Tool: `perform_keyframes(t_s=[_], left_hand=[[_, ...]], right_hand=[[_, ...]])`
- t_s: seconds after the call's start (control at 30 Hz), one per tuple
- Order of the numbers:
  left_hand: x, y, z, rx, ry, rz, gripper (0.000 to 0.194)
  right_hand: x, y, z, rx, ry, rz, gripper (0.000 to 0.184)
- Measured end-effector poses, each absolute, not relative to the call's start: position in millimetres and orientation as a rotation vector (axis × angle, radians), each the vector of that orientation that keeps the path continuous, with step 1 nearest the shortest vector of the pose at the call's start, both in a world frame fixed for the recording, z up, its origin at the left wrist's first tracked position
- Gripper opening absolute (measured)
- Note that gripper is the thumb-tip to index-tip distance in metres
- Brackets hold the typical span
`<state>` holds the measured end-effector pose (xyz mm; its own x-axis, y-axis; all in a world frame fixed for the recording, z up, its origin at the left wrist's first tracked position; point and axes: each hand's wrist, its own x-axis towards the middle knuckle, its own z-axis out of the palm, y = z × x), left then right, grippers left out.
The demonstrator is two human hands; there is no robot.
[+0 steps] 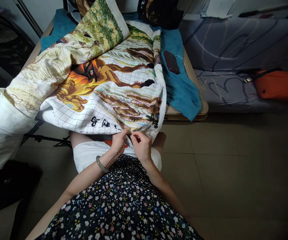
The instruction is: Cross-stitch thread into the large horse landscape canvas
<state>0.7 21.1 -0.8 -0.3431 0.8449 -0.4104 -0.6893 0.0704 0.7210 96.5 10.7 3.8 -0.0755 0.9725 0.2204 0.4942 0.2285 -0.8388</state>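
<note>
A large cross-stitch canvas [131,75] with a printed grid spreads from the low table onto my lap. Its stitching shows a golden-brown horse, brown streaks and a few black characters near the front edge. The left end is rolled and folded into a thick bundle [41,76]. My left hand [119,141], with a grey bangle at the wrist, is closed on the canvas's near edge, thumb on top. Right beside it, my right hand [143,145] has thumb and forefinger pinched together at the same edge. Whatever lies between those fingertips is too small to make out.
Under the canvas, a teal cloth [183,95] covers a table with a rounded rim [203,111]. A dark phone [171,62] with a thin cable lies on the cloth. Behind stands a black bag [158,13]. An orange bag [281,86] rests on the patterned grey sofa [223,90].
</note>
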Motion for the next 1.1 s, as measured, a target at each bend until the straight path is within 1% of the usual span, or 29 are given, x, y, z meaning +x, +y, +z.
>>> perform_keyframes(t_s=[0.13,0.4,0.6,0.73,0.93,1.1], left_hand=[[1.0,20.3,0.2,0.204,1.056,1.615,0.024],[1.5,19.0,-3.3,0.185,1.02,1.615,0.03],[1.7,19.1,-4.4,0.186,1.022,1.608,0.028],[1.8,18.4,-4.2,0.189,1.033,1.606,0.028],[1.7,18.6,-2.6,0.195,1.048,1.603,0.029],[1.6,19.3,-1.2,0.202,1.063,1.6,0.025]], right_hand=[[95.7,10.8,5.2,-1.378,-1.627,0.797,0.011],[98.8,11.8,6.1,-1.34,-1.463,1.084,0.015],[97.6,13.3,7.6,-1.333,-1.307,1.277,0.017],[95.9,13.9,11.3,-1.342,-1.225,1.342,0.018],[94.0,14.2,12.3,-1.36,-1.238,1.324,0.017],[93.1,11.0,4.6,-1.374,-1.388,1.069,0.014]])
